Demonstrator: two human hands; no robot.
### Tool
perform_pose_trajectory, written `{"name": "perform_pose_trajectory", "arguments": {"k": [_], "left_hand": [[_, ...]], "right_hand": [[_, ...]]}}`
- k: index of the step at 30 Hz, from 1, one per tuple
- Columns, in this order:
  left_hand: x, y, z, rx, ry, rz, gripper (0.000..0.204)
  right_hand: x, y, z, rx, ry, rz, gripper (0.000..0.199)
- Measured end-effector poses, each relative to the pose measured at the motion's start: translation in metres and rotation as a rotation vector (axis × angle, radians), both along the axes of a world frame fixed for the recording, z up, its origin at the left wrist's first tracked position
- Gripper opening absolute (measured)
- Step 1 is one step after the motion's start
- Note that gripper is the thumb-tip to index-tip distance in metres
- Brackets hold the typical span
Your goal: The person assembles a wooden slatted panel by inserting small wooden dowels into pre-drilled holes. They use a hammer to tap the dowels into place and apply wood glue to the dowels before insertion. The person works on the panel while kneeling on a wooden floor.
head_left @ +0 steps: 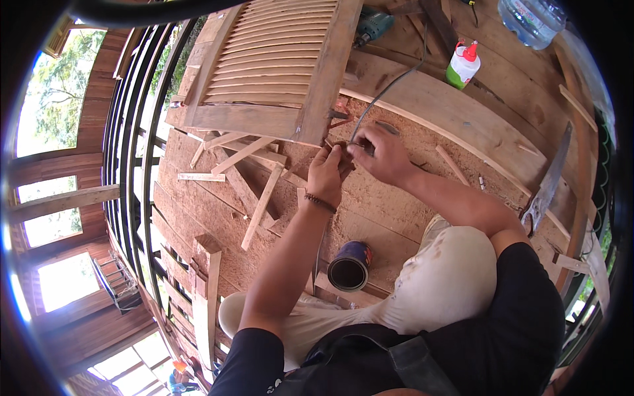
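My left hand (325, 177) and my right hand (382, 153) are close together in front of me, just off the near corner of a louvred wooden shutter (247, 120). Both hands have their fingers closed. What is between them is small and dark, and I cannot make it out. A thin dark cable (389, 90) runs down from the far side to my right hand; whether the fingers grip it I cannot tell. Behind the right hand, a dark grey object (387, 127) lies partly hidden on the sawdust.
Wood offcuts (263, 206) lie left of my arm. An open can (349, 267) stands by my knee. A curved board (456, 109), glue bottle (463, 65), power drill (375, 26) and large water bottle (533, 23) are farther off. A handsaw (549, 177) lies at the right.
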State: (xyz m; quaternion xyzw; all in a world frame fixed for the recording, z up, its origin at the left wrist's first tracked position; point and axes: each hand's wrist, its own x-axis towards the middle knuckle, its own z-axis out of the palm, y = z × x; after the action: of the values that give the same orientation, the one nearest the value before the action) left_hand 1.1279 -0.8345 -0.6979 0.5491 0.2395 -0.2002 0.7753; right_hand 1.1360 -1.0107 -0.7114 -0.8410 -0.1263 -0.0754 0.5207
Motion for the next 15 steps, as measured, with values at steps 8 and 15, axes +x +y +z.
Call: {"name": "perform_pose_trajectory", "arguments": {"k": [8, 15], "left_hand": [[0.008, -0.012, -0.008, -0.156, -0.010, 0.091, 0.017], [0.009, -0.004, -0.012, -0.272, 0.106, 0.226, 0.027]], "right_hand": [[0.001, 0.004, -0.006, 0.100, 0.139, 0.051, 0.019], [0.010, 0.000, -0.019, 0.074, 0.099, 0.051, 0.018]]}}
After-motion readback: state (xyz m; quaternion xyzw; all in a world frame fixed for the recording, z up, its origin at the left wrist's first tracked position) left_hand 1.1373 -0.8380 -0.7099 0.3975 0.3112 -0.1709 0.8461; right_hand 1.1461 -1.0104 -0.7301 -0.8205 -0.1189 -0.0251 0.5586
